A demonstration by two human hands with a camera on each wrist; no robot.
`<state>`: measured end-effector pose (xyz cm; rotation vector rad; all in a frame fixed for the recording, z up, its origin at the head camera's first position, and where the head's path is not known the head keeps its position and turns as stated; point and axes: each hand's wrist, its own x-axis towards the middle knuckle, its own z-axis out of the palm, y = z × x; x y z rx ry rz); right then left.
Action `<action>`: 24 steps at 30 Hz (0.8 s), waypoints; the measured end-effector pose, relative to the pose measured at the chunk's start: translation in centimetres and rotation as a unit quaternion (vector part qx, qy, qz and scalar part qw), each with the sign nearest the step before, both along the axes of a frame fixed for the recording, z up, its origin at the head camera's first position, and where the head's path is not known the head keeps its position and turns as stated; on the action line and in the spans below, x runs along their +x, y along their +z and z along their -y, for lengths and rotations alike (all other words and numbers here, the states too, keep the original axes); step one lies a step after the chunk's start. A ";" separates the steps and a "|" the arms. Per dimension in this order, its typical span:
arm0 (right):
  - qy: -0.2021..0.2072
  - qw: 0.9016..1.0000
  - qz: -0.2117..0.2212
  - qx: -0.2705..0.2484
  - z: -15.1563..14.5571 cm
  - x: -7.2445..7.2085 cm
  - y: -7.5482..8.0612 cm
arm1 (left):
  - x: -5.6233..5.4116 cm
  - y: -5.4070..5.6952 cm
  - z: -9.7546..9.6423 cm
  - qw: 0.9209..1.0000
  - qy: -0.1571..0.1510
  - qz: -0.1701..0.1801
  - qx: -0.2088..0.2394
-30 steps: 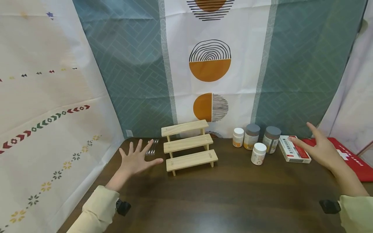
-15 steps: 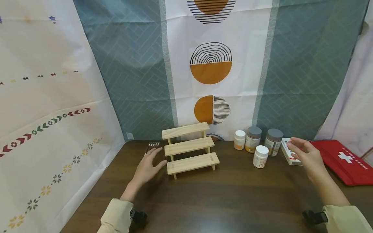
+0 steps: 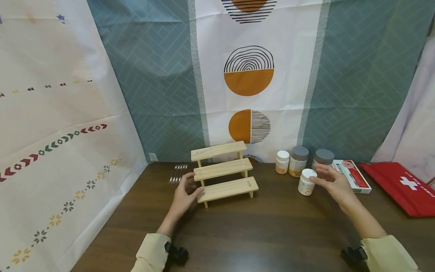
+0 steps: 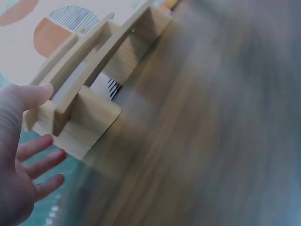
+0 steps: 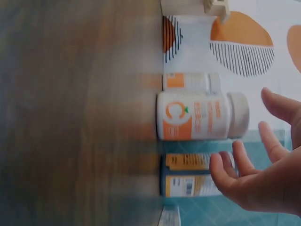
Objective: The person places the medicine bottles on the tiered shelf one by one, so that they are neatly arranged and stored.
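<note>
My left hand [image 3: 183, 194] is at the left end of a three-step wooden stand [image 3: 225, 170], thumb by the lowest step. In the left wrist view its fingers [image 4: 47, 165] are spread beside the end of the stand [image 4: 94, 120], with the thumb overlapping the steps. My right hand [image 3: 334, 185] reaches to a white supplement bottle [image 3: 306, 185] with a white cap. In the right wrist view that bottle [image 5: 193, 117] stands with an orange "C" on its label, and the parted thumb and fingers of the right hand [image 5: 263, 174] are around its cap without closing.
Behind the white bottle stand a smaller white bottle [image 3: 282, 162] and two grey-capped bottles [image 3: 298, 161], one partly hidden. A red-and-white box [image 3: 353, 176] and a red first aid pouch [image 3: 404, 187] lie to the right. Thin white-tipped sticks [image 3: 178, 173] lie left of the stand.
The left hand has moved right to the stand's end, its spread fingers drawing in. The right hand has come left from over the box and pouch to the white bottle.
</note>
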<state>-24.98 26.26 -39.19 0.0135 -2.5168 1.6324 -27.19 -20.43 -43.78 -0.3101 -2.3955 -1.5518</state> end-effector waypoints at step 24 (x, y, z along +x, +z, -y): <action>0.080 0.993 0.066 -0.052 -0.3 -1.6 -1.7 | 1.1 1.1 -1.9 0.996 0.022 0.005 0.086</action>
